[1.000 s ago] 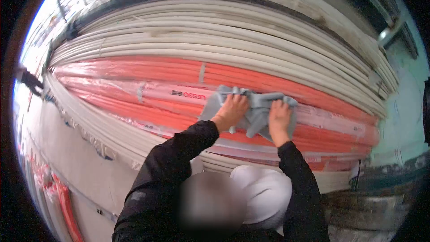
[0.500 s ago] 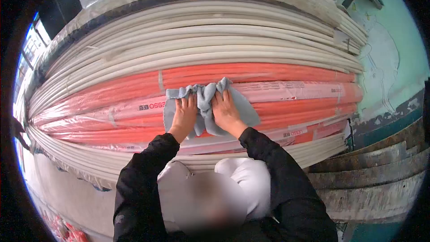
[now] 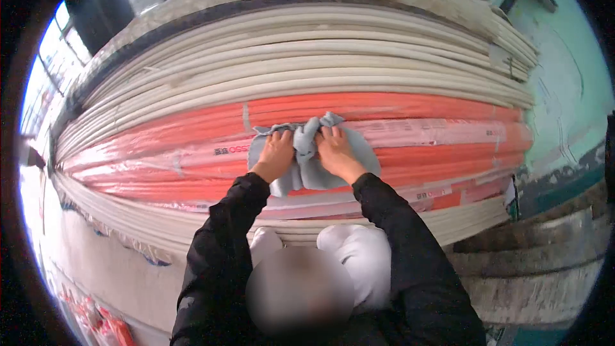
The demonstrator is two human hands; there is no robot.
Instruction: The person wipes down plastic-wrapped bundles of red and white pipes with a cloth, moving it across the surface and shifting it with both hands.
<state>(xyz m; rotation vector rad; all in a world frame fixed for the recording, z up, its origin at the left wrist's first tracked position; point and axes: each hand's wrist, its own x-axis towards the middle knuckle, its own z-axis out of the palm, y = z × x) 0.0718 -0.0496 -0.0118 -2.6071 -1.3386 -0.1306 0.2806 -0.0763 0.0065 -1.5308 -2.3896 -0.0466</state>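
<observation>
A grey-blue cloth lies rumpled over orange and pink plastic-wrapped pipes, with a raised fold between my two hands. My left hand grips its left part from above, the fingers curled into the fabric. On the other side of the fold, my right hand has its fingers bent into the cloth too. The fingertips of both hands are partly hidden in the folds. Printed lettering shows on the wrapped pipes at either side of the cloth.
Long cream-white pipes are stacked behind the wrapped ones, and more cream pipes run along the near side. A pale green wall stands at the right. Stacked grey boards are at lower right, red bags at lower left.
My fingers have curled more tightly into the cloth, and its middle folds have bunched differently. The whole view has shifted slightly, so the pipes appear farther right.
</observation>
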